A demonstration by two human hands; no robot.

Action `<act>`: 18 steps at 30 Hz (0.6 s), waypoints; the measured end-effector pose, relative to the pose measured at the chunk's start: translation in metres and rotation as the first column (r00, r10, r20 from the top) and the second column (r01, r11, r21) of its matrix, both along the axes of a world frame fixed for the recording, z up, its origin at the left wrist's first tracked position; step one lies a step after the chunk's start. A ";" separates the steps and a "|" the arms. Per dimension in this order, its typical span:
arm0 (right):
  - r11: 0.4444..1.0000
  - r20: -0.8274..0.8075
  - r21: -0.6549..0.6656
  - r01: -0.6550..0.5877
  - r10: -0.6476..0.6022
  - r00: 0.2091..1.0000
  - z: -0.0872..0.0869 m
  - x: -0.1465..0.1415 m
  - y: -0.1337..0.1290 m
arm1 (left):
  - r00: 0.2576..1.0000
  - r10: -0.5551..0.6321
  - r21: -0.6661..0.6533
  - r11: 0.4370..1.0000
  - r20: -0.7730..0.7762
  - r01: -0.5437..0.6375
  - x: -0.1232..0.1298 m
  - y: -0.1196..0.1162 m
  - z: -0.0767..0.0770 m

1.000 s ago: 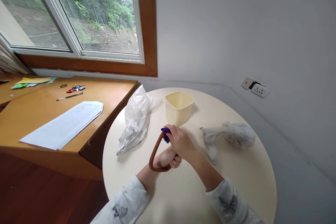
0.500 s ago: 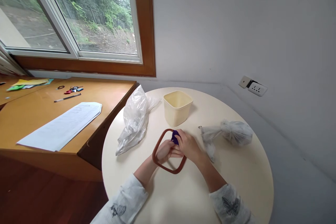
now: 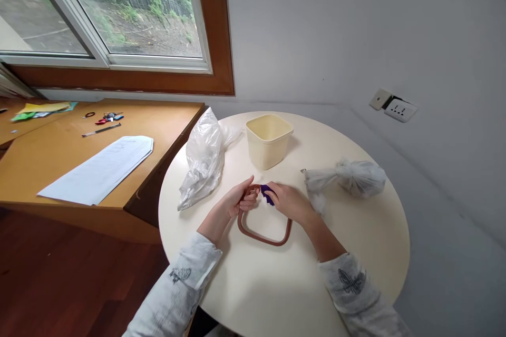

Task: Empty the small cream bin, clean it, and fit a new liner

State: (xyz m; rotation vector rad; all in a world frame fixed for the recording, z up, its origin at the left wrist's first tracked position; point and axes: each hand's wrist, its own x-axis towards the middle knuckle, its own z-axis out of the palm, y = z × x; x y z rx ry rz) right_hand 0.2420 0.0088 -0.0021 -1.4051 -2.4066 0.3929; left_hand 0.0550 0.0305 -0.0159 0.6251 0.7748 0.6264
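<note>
A brown square ring with rounded corners [image 3: 264, 239], open in the middle, is held low over the round table. My left hand [image 3: 237, 199] is closed around its far left corner, thumb pointing up. Pinched in my right hand [image 3: 291, 202] is a small crumpled purple cloth [image 3: 269, 195], pressed at the ring's far side close to my left fingers. The right fingertips are partly hidden by the cloth. Just beyond both hands stands a cream square container [image 3: 269, 148], upright with its top uncovered.
On the round cream table [image 3: 253, 289], a crumpled clear plastic bag [image 3: 203, 158] lies left and a knotted plastic bag [image 3: 359, 178] right. A wooden desk [image 3: 166, 131] at left carries papers [image 3: 103, 168], a pen [image 3: 101, 130] and keys [image 3: 110, 117]. The wall has a socket [image 3: 400, 109].
My left hand has moved from inside the ring to grip its far left corner. The ring has tipped flatter and shifted slightly right. My right hand still holds the purple cloth.
</note>
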 end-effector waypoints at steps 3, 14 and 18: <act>0.999 -0.129 -0.039 0.021 -0.026 0.991 -0.001 -0.003 0.000 | 0.995 0.102 0.060 0.993 -0.010 -0.101 0.004 -0.003 0.002; 0.990 -0.571 -0.121 0.076 -0.132 0.811 -0.004 -0.001 0.011 | 0.913 0.402 0.239 0.882 0.062 -0.405 0.012 -0.012 0.015; 0.934 -0.685 -0.304 0.189 -0.352 0.638 -0.012 -0.005 0.012 | 0.855 0.501 0.253 0.817 0.131 -0.518 0.011 -0.013 0.016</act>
